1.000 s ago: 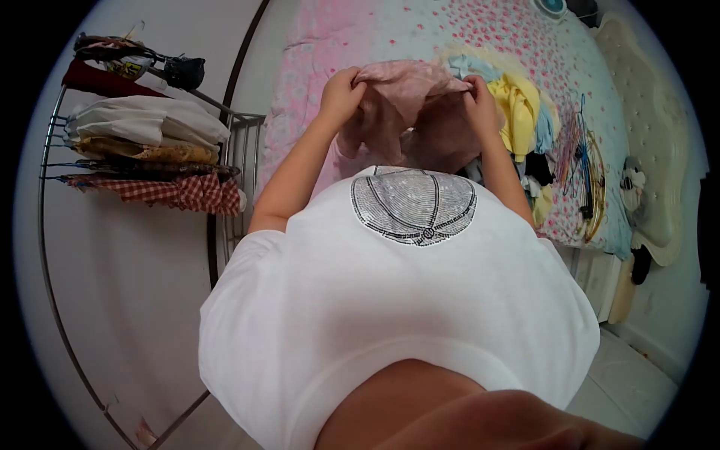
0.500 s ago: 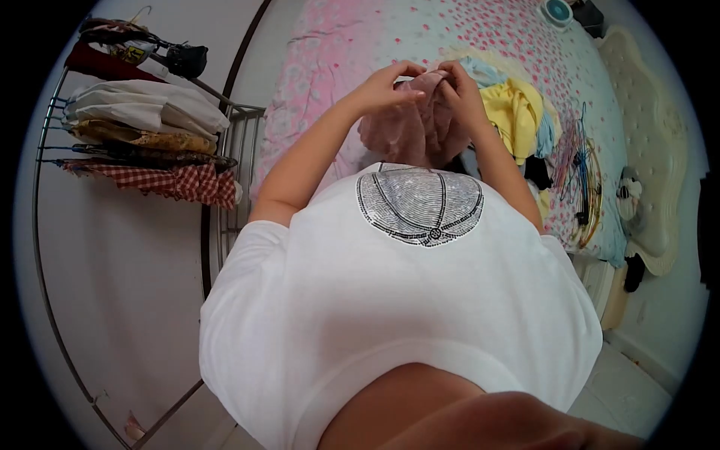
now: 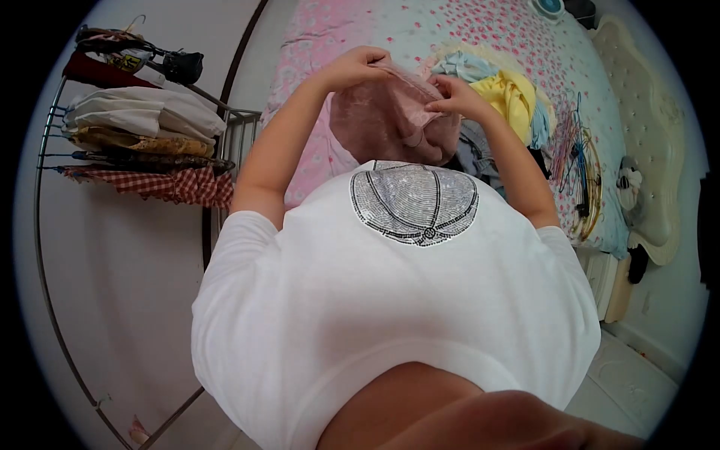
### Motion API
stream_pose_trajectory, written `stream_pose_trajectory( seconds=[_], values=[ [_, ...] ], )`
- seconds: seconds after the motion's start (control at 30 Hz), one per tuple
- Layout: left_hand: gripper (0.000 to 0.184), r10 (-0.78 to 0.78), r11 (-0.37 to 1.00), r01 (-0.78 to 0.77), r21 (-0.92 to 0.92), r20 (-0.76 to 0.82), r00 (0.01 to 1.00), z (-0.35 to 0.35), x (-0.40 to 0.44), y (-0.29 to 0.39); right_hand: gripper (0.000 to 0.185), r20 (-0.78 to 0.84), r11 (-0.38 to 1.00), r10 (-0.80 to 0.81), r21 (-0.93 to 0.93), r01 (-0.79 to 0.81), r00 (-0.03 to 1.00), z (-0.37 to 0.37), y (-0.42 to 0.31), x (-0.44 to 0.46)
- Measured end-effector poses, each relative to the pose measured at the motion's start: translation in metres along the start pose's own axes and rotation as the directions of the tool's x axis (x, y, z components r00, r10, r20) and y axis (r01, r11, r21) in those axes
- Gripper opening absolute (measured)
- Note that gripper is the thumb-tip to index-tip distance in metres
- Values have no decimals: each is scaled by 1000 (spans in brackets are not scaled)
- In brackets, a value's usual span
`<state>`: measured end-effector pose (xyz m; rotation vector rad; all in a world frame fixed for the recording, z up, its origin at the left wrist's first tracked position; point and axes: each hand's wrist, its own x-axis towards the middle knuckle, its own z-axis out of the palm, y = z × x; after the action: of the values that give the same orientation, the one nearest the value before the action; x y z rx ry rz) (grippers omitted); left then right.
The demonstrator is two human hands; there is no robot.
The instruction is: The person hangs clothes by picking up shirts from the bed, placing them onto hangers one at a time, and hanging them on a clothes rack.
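A dusty pink garment [image 3: 382, 116] hangs from both of my hands over the near edge of the bed. My left hand [image 3: 364, 66] pinches its top edge at the upper left. On the other side, my right hand [image 3: 454, 99] grips the edge with thumb and fingers, a little lower. The cloth droops between and below the hands, its lower end hidden behind my white shirt. Just right of my right hand lies a heap of clothes with a yellow garment [image 3: 510, 97] and a light blue one [image 3: 465, 66].
The floral bedspread [image 3: 330, 37] spreads beyond my hands. Loose hangers [image 3: 585, 165] lie on the bed at the right, near the padded headboard [image 3: 641, 112]. At the left stands a metal rack [image 3: 43, 247] with hanging clothes, including a red checked one [image 3: 165, 187].
My hands came together with the pink garment bunched between them, then moved apart again. The cloth now hangs wider, and my left hand is higher and farther left than half a second ago.
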<state>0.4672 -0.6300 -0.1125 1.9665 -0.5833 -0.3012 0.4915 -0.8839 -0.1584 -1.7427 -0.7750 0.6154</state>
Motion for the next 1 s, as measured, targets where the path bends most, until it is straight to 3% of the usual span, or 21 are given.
stream_pose_trajectory(
  seconds=[0.07, 0.17, 0.27, 0.37, 0.4, 0.47, 0.5, 0.57, 0.6, 0.67, 0.7, 0.77, 0.87, 1.0],
  values=[
    [15, 8, 997, -8, 81, -7, 1000, -10, -6, 4, 24, 95, 925, -61, -368, 92, 994, -17, 15, 2],
    [9, -89, 991, 98, 87, -105, 991, -22, -19, 15, 25, 137, 829, -132, -527, 185, 982, -36, 16, -4],
    [8, -210, 977, 212, -7, -169, 963, -37, -34, 21, 26, 55, 987, 63, -148, -54, 997, -45, 18, -11],
    [16, -98, 956, 135, 260, -150, 984, -37, -31, 1, 26, 16, 990, -12, -139, 14, 1000, -53, 0, -11],
    [20, -69, 985, 96, 147, -182, 981, -31, -30, -3, 25, -37, 972, -79, -223, 68, 996, -53, 10, -5],
    [28, -22, 997, 2, -80, -249, 968, -7, -17, -7, 25, 8, 966, -124, -227, 123, 992, -42, -7, 1],
    [29, -15, 994, -4, -106, -179, 984, 4, -11, -6, 25, 30, 963, -146, -226, 149, 989, -33, -16, 5],
    [33, 6, 987, -12, -157, -38, 999, 25, 1, -2, 26, 35, 986, -165, 18, 164, 986, -17, -26, 12],
    [32, 14, 994, -13, -113, 7, 1000, 32, 5, -1, 26, 38, 976, -173, 142, 166, 984, -14, -29, 14],
    [31, 28, 999, -27, -19, 97, 995, 40, 9, 0, 25, 49, 966, -173, 204, 160, 984, -16, -43, 13],
    [29, -37, 998, 31, 53, 115, 993, 36, 8, -3, 24, 52, 959, -173, 236, 156, 984, -16, -49, 12],
    [27, -172, 969, 142, 200, 140, 975, 21, 9, -11, 24, 52, 988, -153, 40, 151, 987, -28, -45, 8],
    [35, -53, 988, 24, 153, 188, 981, 10, -2, -24, 20, 21, 977, -155, -145, 156, 988, -50, -40, -11],
    [35, -120, 975, 95, 202, 114, 986, 3, -17, -15, 27, 67, 937, -47, -343, 67, 997, -67, -30, -30]
  ],
)
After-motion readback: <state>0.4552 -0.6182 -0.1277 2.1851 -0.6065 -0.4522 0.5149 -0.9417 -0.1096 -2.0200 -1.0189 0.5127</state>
